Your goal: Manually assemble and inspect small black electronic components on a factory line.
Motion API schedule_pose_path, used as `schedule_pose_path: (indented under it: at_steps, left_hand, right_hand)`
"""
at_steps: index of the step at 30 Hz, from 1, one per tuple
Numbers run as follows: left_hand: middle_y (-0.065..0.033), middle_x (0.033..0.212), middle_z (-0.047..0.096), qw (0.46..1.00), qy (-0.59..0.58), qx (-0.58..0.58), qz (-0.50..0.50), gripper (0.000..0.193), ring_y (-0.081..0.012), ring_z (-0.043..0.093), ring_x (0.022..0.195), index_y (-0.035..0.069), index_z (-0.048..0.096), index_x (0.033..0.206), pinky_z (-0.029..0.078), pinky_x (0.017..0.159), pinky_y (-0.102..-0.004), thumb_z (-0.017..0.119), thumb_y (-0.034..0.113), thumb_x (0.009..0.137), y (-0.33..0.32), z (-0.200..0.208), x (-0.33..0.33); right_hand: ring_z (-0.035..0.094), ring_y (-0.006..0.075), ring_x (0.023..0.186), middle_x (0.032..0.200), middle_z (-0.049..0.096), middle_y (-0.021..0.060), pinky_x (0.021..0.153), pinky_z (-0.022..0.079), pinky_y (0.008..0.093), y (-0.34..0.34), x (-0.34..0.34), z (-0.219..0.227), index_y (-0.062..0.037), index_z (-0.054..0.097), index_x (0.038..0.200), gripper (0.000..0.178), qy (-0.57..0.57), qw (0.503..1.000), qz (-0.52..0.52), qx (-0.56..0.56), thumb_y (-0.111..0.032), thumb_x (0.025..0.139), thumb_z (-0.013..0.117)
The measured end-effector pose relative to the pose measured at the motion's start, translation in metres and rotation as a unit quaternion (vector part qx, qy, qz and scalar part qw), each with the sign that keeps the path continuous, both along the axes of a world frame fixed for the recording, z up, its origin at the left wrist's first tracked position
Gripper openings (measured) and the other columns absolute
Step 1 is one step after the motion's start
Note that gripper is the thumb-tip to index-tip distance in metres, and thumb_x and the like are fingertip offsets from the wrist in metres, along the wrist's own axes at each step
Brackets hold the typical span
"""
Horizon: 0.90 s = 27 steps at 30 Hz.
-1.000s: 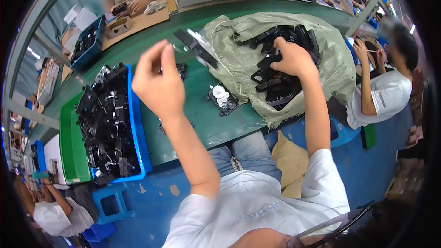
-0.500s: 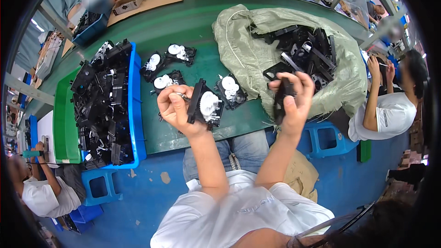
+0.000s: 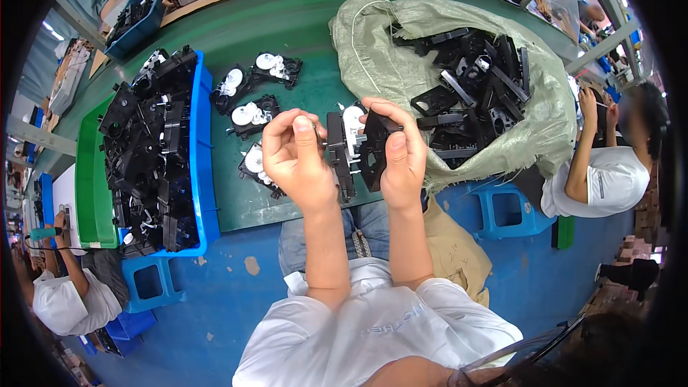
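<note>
My left hand [image 3: 301, 158] has its fingers closed on the side of a black plastic gear assembly [image 3: 341, 154], which is held upright with its white gears turned to the right. Facing those gears is a black plastic cover [image 3: 373, 149], gripped by the fingers and thumb of my right hand [image 3: 403, 154]. Only a narrow gap shows between the two parts; whether they touch is hard to tell. Several similar assemblies with white gears [image 3: 247, 114] lie on the green table, left of and beyond my left hand.
At left, a blue bin [image 3: 206, 193] heaped with black parts stands against a green bin [image 3: 89, 193]. A woven sack [image 3: 358, 50] of black parts lies open at right. Blue stools [image 3: 507, 213] stand on the floor. Other people work on both sides and across the table.
My right hand has brought the black cover left, away from the sack, up to the gear assembly. My left hand has shifted slightly right and turned the assembly so its gears face the cover.
</note>
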<state>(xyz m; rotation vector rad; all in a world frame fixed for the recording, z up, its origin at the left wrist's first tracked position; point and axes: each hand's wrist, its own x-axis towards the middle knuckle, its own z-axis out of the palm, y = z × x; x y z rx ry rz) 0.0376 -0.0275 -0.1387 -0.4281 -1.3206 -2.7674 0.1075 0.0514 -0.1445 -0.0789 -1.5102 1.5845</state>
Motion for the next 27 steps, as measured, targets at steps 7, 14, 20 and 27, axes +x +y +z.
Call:
schedule_pose_path:
  at_steps: [7,14,20,27]
  left_hand:
    - [-0.0087,0.087,0.062,1.0,-0.024,-0.006,-0.012,0.009,-0.0123,0.055,0.072,0.004,0.06,0.105,0.046,0.064,-0.0215,0.06,0.007,0.096,0.002,0.003,0.006]
    - [-0.0081,0.086,0.063,1.0,-0.025,-0.001,-0.012,0.01,-0.0116,0.055,0.072,0.005,0.06,0.105,0.045,0.063,-0.0208,0.06,0.008,0.096,0.005,0.0,0.006]
    - [-0.0068,0.086,0.063,0.999,-0.038,-0.039,-0.008,0.01,-0.01,0.054,0.07,0.005,0.06,0.105,0.045,0.061,-0.0201,0.061,0.008,0.095,0.009,0.002,0.011]
    - [-0.0061,0.085,0.062,0.996,-0.032,-0.084,0.001,0.01,-0.0091,0.055,0.069,0.002,0.06,0.104,0.047,0.064,-0.021,0.061,0.005,0.094,0.014,0.001,0.012]
  right_hand:
    - [0.055,0.0231,0.105,0.128,0.053,0.0154,0.095,0.044,0.0349,-0.001,0.002,0.001,0.0032,0.057,0.121,0.043,-0.023,1.0,-0.003,0.01,-0.033,0.099,0.053]
    - [0.055,0.0231,0.105,0.127,0.054,0.0153,0.094,0.044,0.0343,-0.002,0.001,0.0,0.003,0.057,0.121,0.04,-0.027,1.0,0.003,0.004,-0.03,0.099,0.053]
    - [0.054,0.0243,0.107,0.126,0.055,0.0152,0.096,0.042,0.035,-0.001,0.0,-0.003,0.003,0.058,0.119,0.04,-0.038,0.999,-0.016,0.021,-0.032,0.1,0.049]
    - [0.054,0.0263,0.11,0.122,0.058,0.0162,0.1,0.04,0.0369,0.004,-0.001,-0.006,0.0031,0.06,0.116,0.042,-0.038,0.998,-0.027,0.036,-0.032,0.103,0.041]
